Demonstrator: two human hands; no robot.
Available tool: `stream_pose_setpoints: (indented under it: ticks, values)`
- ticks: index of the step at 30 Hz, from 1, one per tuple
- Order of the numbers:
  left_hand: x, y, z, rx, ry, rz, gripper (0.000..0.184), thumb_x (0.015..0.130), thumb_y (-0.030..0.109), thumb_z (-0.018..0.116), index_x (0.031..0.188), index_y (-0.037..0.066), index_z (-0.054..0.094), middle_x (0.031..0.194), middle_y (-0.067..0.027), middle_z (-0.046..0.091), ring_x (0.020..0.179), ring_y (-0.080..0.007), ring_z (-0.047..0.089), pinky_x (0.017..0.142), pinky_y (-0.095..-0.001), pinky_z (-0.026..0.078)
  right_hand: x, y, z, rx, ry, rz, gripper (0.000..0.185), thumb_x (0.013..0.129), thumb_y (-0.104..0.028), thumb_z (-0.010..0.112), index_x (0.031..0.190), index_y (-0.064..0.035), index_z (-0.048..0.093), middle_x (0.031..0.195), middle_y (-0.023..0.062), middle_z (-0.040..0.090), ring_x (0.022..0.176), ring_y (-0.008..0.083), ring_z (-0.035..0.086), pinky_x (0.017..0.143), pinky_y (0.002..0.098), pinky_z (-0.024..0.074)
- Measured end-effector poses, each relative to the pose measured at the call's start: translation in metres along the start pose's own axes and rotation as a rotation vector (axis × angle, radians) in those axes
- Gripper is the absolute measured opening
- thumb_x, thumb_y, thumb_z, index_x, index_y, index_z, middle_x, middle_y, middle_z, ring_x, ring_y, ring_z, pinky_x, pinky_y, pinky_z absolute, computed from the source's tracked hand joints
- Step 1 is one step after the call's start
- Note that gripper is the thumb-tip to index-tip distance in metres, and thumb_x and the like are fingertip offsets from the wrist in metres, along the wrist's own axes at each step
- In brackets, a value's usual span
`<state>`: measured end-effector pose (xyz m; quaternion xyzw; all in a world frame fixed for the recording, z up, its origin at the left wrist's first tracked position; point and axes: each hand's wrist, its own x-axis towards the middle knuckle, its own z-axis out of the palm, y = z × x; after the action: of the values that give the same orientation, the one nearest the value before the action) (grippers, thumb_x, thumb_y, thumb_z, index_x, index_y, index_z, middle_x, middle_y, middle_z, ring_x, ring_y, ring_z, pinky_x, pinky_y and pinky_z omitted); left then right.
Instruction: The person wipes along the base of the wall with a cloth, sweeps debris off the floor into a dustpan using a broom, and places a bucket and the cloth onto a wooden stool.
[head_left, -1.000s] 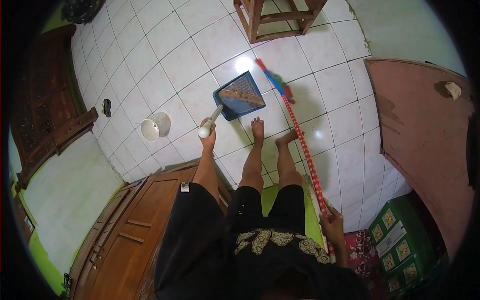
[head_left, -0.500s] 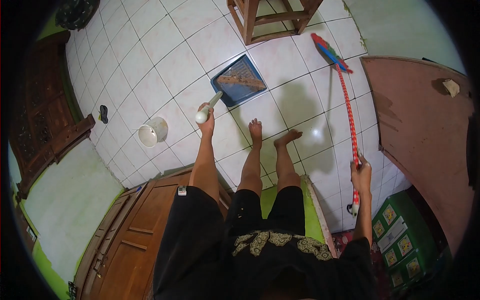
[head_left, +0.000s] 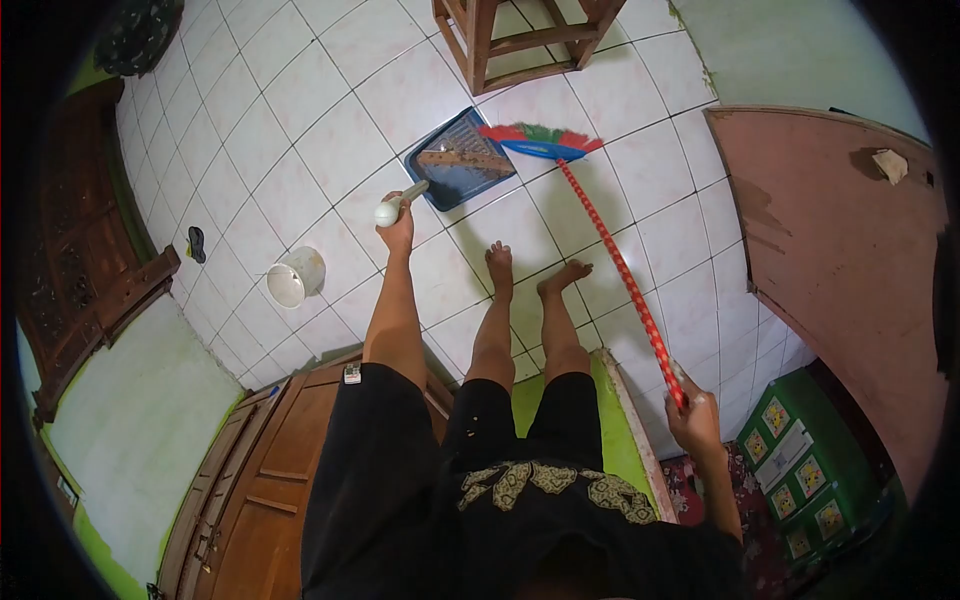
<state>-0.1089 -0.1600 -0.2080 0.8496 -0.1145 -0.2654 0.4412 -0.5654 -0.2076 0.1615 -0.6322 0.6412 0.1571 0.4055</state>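
My left hand [head_left: 398,228] is closed round the pale handle of a blue dustpan [head_left: 462,182]. The pan lies on the tiled floor, with a brown strip across it and some debris inside. On the right, my right hand [head_left: 693,420] grips the red dotted stick of a broom [head_left: 620,262] near its upper end. The broom's blue head with red and green bristles [head_left: 540,140] is at the floor, its left end beside the pan's right edge. My bare feet are on the tiles just below the pan.
A white bucket [head_left: 296,278] stands to the left, with a dark sandal [head_left: 196,245] beyond it. At the top is a wooden stool [head_left: 520,42]. A wooden cabinet [head_left: 262,470] is at lower left, a brown panel [head_left: 830,210] at right, and a green box [head_left: 815,465] at lower right.
The broom first swung out right, away from the pan, then came back left to the pan's edge. My right hand moved outward and up, then back down and slightly left. Both hands kept their grip.
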Motion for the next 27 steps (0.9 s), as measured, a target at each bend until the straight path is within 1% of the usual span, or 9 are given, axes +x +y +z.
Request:
stream_pose_setpoints:
  ticks: [5, 9, 13, 14, 16, 20, 23, 24, 27]
  values:
    - [0.002, -0.006, -0.003, 0.003, -0.044, 0.009, 0.020, 0.078, 0.014, 0.063, 0.097, 0.008, 0.062, 0.088, -0.0039, 0.064, 0.084, -0.0139, 0.059, 0.077, -0.0263, 0.045, 0.005, 0.004, -0.009, 0.129, 0.076, 0.093, 0.018, 0.079, -0.005, 0.053, 0.094, 0.0030, 0.058, 0.053, 0.0067, 0.044, 0.050, 0.0083, 0.042, 0.047, 0.0273, 0.0378]
    - [-0.008, -0.002, -0.010, 0.087, -0.033, 0.082, 0.024, 0.078, 0.014, 0.063, 0.101, 0.009, 0.060, 0.092, -0.0034, 0.063, 0.086, -0.0128, 0.059, 0.077, -0.0256, 0.045, 0.041, 0.021, 0.019, 0.157, 0.112, 0.039, 0.016, 0.079, -0.004, 0.054, 0.091, 0.0047, 0.057, 0.053, 0.0048, 0.046, 0.048, 0.0088, 0.041, 0.046, 0.0271, 0.0363]
    - [-0.010, -0.008, -0.009, 0.077, -0.046, 0.146, 0.024, 0.079, 0.015, 0.062, 0.102, 0.015, 0.059, 0.089, -0.0046, 0.063, 0.083, -0.0143, 0.060, 0.075, -0.0273, 0.046, 0.015, 0.026, 0.016, 0.237, -0.051, 0.113, 0.017, 0.078, -0.005, 0.056, 0.091, 0.0062, 0.057, 0.053, 0.0020, 0.048, 0.050, 0.0073, 0.042, 0.046, 0.0268, 0.0363]
    - [-0.009, -0.008, -0.009, 0.109, -0.070, 0.141, 0.024, 0.079, 0.016, 0.062, 0.102, 0.014, 0.058, 0.089, -0.0056, 0.063, 0.083, -0.0157, 0.060, 0.075, -0.0282, 0.046, 0.000, 0.011, 0.001, 0.295, -0.076, 0.224, 0.020, 0.078, -0.006, 0.057, 0.094, 0.0059, 0.058, 0.056, -0.0009, 0.048, 0.051, 0.0058, 0.042, 0.046, 0.0260, 0.0355]
    - [-0.010, 0.001, -0.007, 0.123, -0.086, 0.126, 0.024, 0.079, 0.017, 0.061, 0.102, 0.014, 0.058, 0.090, -0.0078, 0.063, 0.085, -0.0198, 0.061, 0.076, -0.0307, 0.047, -0.032, 0.023, -0.012, 0.382, -0.109, 0.188, 0.027, 0.080, -0.005, 0.056, 0.106, 0.0032, 0.057, 0.059, -0.0033, 0.048, 0.054, 0.0040, 0.041, 0.045, 0.0230, 0.0341]
    - [-0.018, 0.043, 0.000, 0.183, -0.161, 0.204, 0.025, 0.078, 0.015, 0.059, 0.103, 0.012, 0.058, 0.093, -0.0075, 0.064, 0.089, -0.0185, 0.061, 0.078, -0.0298, 0.046, -0.095, 0.007, -0.055, 0.552, -0.123, 0.382, 0.040, 0.081, -0.002, 0.053, 0.120, -0.0006, 0.049, 0.058, -0.0034, 0.048, 0.052, 0.0029, 0.040, 0.044, 0.0209, 0.0329]
    - [-0.018, 0.058, 0.015, 0.147, -0.250, 0.275, 0.025, 0.078, 0.013, 0.060, 0.103, 0.010, 0.058, 0.095, -0.0067, 0.064, 0.091, -0.0176, 0.061, 0.080, -0.0288, 0.046, -0.124, 0.046, -0.069, 0.565, -0.077, 0.429, 0.045, 0.081, -0.001, 0.053, 0.125, -0.0020, 0.045, 0.057, -0.0029, 0.049, 0.049, 0.0030, 0.039, 0.042, 0.0209, 0.0321]
    - [-0.022, 0.070, 0.024, 0.088, -0.254, 0.384, 0.025, 0.078, 0.012, 0.061, 0.102, 0.008, 0.059, 0.097, -0.0052, 0.063, 0.091, -0.0160, 0.060, 0.081, -0.0281, 0.046, -0.126, 0.051, -0.080, 0.612, -0.078, 0.468, 0.046, 0.081, -0.003, 0.053, 0.126, -0.0023, 0.045, 0.056, -0.0026, 0.049, 0.046, 0.0039, 0.040, 0.041, 0.0215, 0.0315]
    - [-0.035, 0.122, 0.051, 0.153, -0.358, 0.381, 0.024, 0.078, 0.018, 0.066, 0.100, 0.009, 0.060, 0.093, -0.0040, 0.064, 0.088, -0.0125, 0.060, 0.079, -0.0259, 0.046, -0.120, 0.078, -0.102, 0.669, -0.029, 0.478, 0.046, 0.081, -0.003, 0.055, 0.126, -0.0036, 0.046, 0.056, -0.0022, 0.049, 0.045, 0.0046, 0.041, 0.040, 0.0222, 0.0323]
